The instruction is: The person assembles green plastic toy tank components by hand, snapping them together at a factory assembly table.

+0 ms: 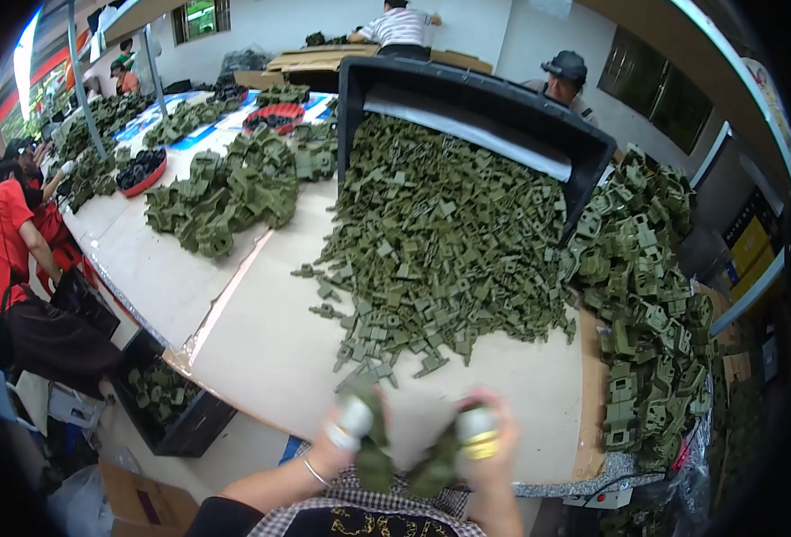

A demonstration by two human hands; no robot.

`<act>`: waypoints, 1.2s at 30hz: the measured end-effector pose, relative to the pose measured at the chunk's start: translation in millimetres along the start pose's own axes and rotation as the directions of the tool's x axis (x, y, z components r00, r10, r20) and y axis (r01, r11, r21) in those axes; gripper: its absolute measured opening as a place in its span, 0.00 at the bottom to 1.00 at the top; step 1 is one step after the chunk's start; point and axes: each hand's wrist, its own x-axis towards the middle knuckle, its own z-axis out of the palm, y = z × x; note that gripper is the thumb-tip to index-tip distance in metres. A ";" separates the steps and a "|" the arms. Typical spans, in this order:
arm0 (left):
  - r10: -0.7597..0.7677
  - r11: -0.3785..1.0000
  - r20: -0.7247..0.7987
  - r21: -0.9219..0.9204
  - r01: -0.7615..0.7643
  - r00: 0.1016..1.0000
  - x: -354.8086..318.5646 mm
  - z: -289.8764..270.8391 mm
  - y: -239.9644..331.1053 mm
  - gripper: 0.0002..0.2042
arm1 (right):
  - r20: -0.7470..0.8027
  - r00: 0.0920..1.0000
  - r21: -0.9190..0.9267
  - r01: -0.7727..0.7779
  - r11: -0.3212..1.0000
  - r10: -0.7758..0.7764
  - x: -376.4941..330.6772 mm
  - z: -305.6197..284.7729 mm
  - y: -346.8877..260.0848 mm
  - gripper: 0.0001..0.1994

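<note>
My left hand (338, 437) is closed round an olive-green moulded plastic part (375, 464), just above the table's near edge. Beside it, my right hand (495, 440) grips a second olive-green plastic part (435, 465). Both parts are smeared by motion, so their exact shape is unclear. White wrapping shows on the left hand's fingers, and white and yellow wrapping on the right's. Beyond the hands, a heap of small olive-green plastic pieces (449, 242) spills from a tipped black crate (592, 143) onto the pale tabletop (279, 349).
Larger green parts (650, 331) are piled along the right edge, with another pile (230, 192) at the left. Red trays (142, 186) with dark pieces stand farther back. A black bin (176, 403) sits below the table's left side. Several people work around, one in a red shirt (6, 233).
</note>
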 end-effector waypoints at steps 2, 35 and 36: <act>0.017 0.946 -0.140 -0.318 -0.062 0.990 14.5 -21.8 28.9 0.21 | -0.219 0.974 -0.065 -0.073 0.995 0.057 17.5 -40.8 -4.2 0.18; -0.400 0.906 0.317 -0.004 0.423 0.860 20.2 -15.5 41.4 0.38 | 0.574 0.762 -0.352 -0.102 0.930 0.301 24.4 20.4 25.9 0.12; -0.372 0.927 0.306 0.064 0.370 0.877 16.9 -12.5 42.4 0.36 | 0.574 0.756 -0.352 -0.119 0.928 0.315 23.3 19.0 26.0 0.11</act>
